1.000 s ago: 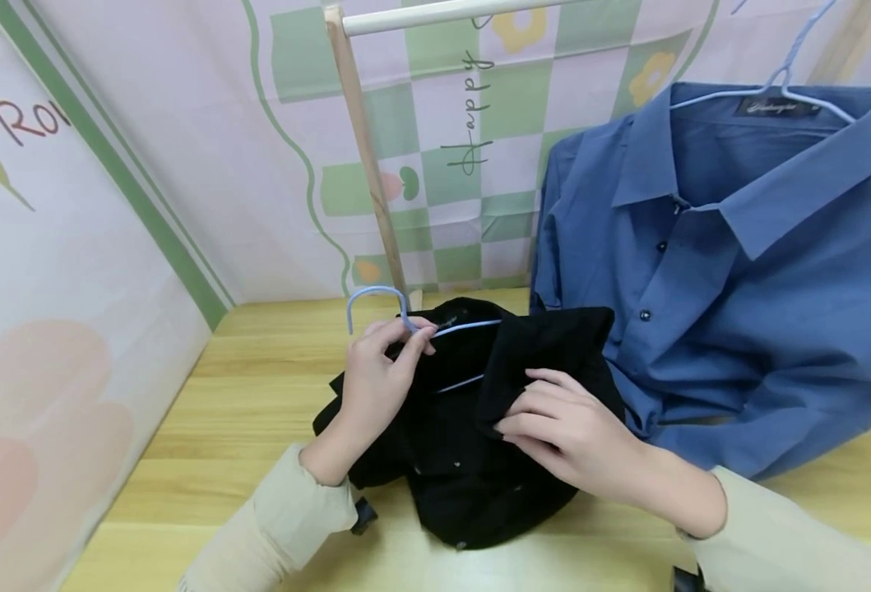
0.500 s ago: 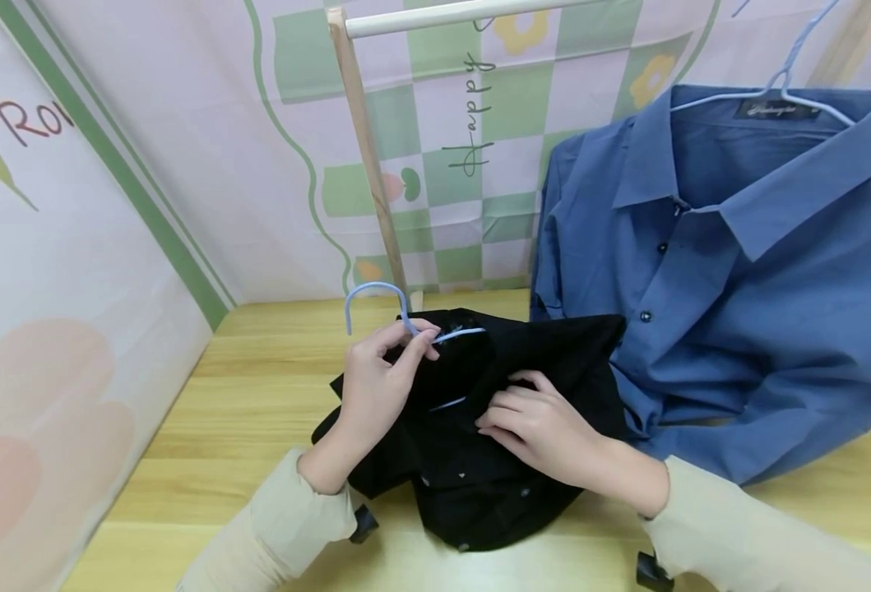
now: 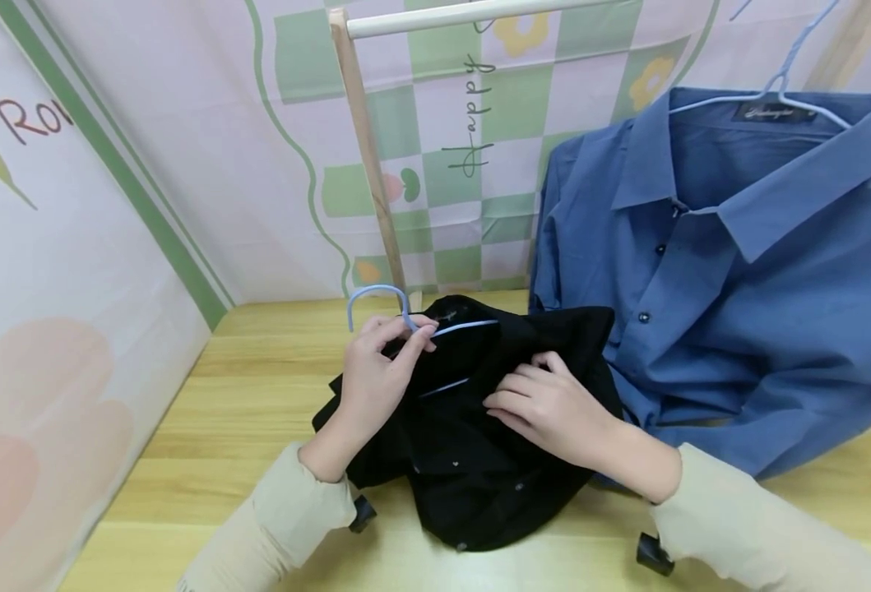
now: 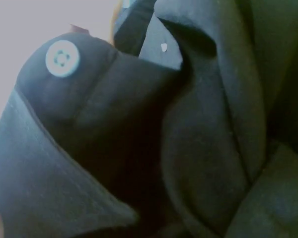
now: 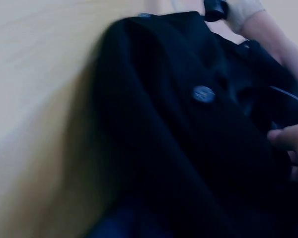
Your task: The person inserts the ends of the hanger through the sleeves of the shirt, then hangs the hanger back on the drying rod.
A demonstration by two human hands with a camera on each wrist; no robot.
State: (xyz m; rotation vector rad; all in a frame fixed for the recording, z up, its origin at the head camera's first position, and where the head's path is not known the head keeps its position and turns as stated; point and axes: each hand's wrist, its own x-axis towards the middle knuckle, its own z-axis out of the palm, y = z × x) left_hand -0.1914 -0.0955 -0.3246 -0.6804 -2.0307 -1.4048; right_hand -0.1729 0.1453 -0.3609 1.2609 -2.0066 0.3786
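My left hand (image 3: pixel 386 362) pinches the neck of a light blue hanger (image 3: pixel 376 289), its hook standing up above the fingers. The hanger's arm and lower bar run inside a black button-up shirt (image 3: pixel 479 501) that lies bunched on the table. At the shirt's right front, near the neck opening, my right hand (image 3: pixel 549 407) grips the cloth with curled fingers. In the right wrist view the thumb (image 5: pixel 283 135) pinches the fabric beside the opening, and a dark button (image 5: pixel 203 94) shows on the front. The left wrist view is filled by black cloth with a pale button (image 4: pixel 62 58).
A blue shirt (image 3: pixel 798 329) on another light blue hanger (image 3: pixel 785 78) hangs close on the right. Behind stands a rack with a wooden post (image 3: pixel 368 148) and white rail (image 3: pixel 442 16). The wooden table (image 3: pixel 243 395) meets patterned cloth walls (image 3: pixel 287 214).
My right hand has shifted left with the shirt's right front, and the raised flap by the collar now lies lower. My left hand stays on the hanger's neck.
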